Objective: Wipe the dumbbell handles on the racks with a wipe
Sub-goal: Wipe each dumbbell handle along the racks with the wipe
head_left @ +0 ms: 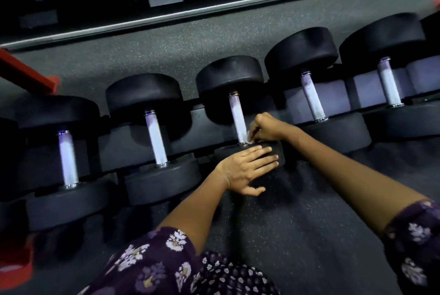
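Several black dumbbells with pale metal handles lie side by side on a low rack. My right hand (267, 128) pinches a small white wipe (250, 137) against the near end of the middle dumbbell's handle (237, 116). My left hand (247, 168) lies flat with straight fingers on that dumbbell's near head (277, 150). Neighbouring handles stand to the left (156, 136) and to the right (312, 95). Most of the wipe is hidden inside my fingers.
Speckled grey rubber floor (297, 223) spreads in front of the rack and behind it. Red rack frame parts show at the far left (31, 73) and bottom left (16, 268). An upper shelf rail (214, 6) runs across the top.
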